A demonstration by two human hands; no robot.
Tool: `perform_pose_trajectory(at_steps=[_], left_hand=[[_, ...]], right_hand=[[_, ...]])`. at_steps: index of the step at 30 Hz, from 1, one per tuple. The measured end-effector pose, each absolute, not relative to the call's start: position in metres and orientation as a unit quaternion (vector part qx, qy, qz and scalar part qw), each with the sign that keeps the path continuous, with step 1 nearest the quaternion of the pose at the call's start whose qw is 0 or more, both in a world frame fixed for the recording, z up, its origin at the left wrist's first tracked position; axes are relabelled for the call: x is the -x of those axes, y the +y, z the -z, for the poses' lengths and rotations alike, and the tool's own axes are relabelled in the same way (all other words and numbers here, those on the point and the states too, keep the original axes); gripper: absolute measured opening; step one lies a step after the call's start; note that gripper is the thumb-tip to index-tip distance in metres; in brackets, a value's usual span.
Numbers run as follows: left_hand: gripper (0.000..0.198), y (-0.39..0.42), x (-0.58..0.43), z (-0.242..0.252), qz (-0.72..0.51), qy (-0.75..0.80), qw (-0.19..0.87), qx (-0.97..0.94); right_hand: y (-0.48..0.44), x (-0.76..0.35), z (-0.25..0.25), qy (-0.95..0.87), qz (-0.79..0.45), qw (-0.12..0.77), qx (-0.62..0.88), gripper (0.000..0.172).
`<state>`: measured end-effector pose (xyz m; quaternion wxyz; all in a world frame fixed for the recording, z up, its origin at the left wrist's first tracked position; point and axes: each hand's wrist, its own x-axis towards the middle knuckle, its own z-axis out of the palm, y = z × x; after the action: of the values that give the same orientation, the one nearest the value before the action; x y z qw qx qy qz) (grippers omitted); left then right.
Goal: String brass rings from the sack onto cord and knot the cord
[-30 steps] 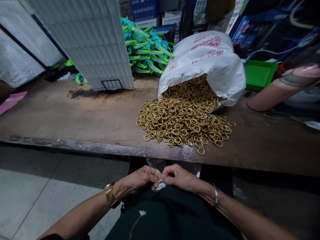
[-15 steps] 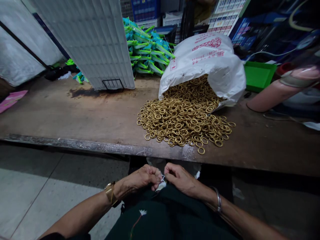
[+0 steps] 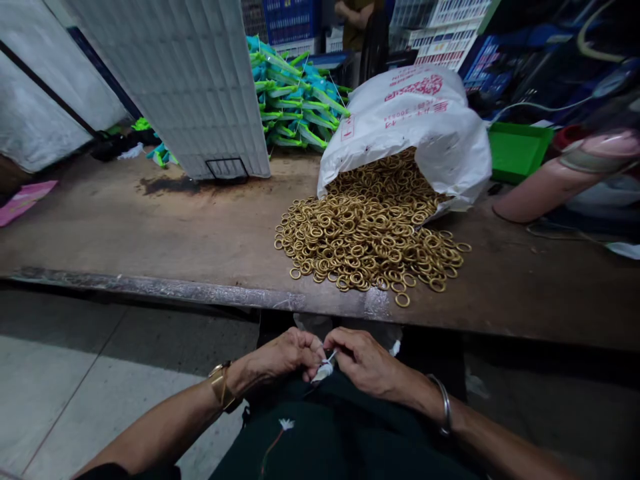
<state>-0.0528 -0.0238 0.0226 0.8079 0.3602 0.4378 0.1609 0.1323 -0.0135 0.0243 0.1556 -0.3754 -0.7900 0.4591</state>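
Close together over my lap, just below the table's front edge, both hands are closed around a small white piece. My left hand [image 3: 300, 353] pinches a white cord [image 3: 327, 361] beside a small white bundle [image 3: 323, 373] whose kind I cannot make out. With bent fingers, my right hand [image 3: 357, 355] grips the cord's other end, which slants up to its fingertips. Beyond the hands, a heap of gold-coloured rings [image 3: 365, 240] lies on the wooden table [image 3: 150, 233], spilling from the mouth of a white sack [image 3: 400, 120] with red print.
A tall grey ribbed panel [image 3: 175, 87] stands on the table at left. Behind it is a pile of green and blue pieces [image 3: 295, 100]. At right are a green tray [image 3: 520, 150] and a pink bottle [image 3: 565, 177]. Part of a person [image 3: 357, 17] shows among crates at the back.
My right hand has shifted slightly toward the left hand, and a slanting length of white cord now shows between them. A person's arm has come into view at the back.
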Motion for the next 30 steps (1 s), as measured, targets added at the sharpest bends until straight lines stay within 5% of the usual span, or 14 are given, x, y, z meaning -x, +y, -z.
perform_pose_trajectory(at_steps=[21, 30], left_hand=[[0.018, -0.027, 0.050, -0.029, -0.173, 0.409, 0.802, -0.400], [0.014, -0.034, 0.060, -0.031, -0.148, 0.430, 0.789, -0.413]], right_hand=[[-0.007, -0.134, -0.050, -0.875, -0.392, -0.031, 0.282, 0.022], [-0.008, -0.156, -0.062, -0.850, -0.452, -0.040, 0.266, 0.021]])
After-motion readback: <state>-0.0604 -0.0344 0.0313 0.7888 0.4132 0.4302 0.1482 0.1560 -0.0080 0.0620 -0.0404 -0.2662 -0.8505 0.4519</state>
